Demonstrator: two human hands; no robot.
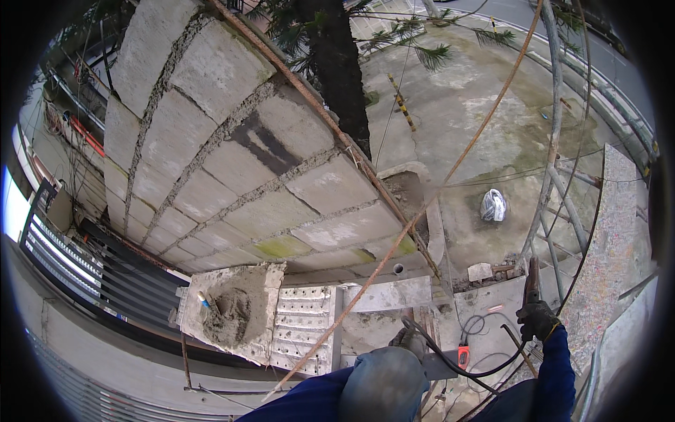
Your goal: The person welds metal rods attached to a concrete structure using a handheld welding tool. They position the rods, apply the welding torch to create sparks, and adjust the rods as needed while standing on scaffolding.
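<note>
My right hand (538,321), in a dark glove below a blue sleeve, is closed round a dark, elongated tool (532,281) that points upward; its exact kind is unclear. A thick black cable (485,371) loops between this hand and a greyish shape (408,339) beyond my knee (383,387). Whether that shape is my left hand or a boot cannot be made out. Blue cloth at the bottom left leads behind the knee, where any fingers are hidden. Between the two lies a red device (463,356) with a thin cord.
Large block wall (232,176) slopes down on the left. Wet mortar (235,313) and a blue-handled tool (204,300) sit on a board beside a perforated plank (304,327). A rusty rod (485,126) crosses diagonally; scaffold tubes (552,141) stand right. Below lies a white bag (493,205).
</note>
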